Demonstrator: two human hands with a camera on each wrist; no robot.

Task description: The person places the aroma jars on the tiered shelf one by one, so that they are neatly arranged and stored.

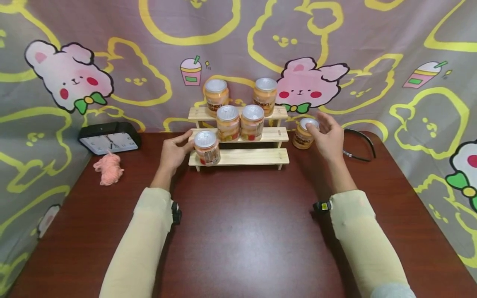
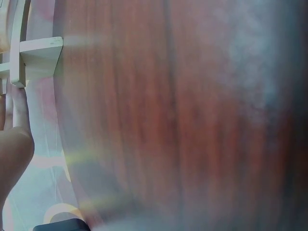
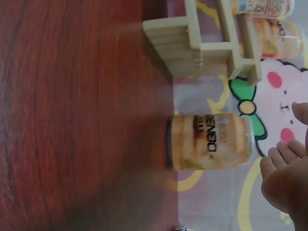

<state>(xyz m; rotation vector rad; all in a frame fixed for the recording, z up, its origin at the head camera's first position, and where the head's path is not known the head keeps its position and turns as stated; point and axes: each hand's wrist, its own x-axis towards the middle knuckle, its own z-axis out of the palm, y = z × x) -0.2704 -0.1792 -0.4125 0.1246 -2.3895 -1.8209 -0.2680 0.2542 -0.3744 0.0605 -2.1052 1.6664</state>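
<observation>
A three-step wooden rack [image 1: 257, 156] holds several orange-labelled cans with silver lids. On its bottom step, at the left end, stands one can [image 1: 208, 152]. Beside that can is my left hand [image 1: 174, 152], thumb and fingers spread apart at the rack's left end. The left wrist view shows its fingertips by the wooden step end [image 2: 18, 72]. Right of the rack, another can [image 3: 211, 142] stands upright on the table. My right hand [image 1: 329, 138] hovers around its top with fingers loosely extended; the right wrist view shows a gap between hand and lid.
A black clock [image 1: 109, 140] and a pink yarn bundle [image 1: 109, 169] lie at the left of the brown table [image 1: 246, 231]. A thin black loop [image 1: 369, 145] lies right of my right hand. A cartoon-patterned cloth [image 1: 149, 25] hangs behind the table.
</observation>
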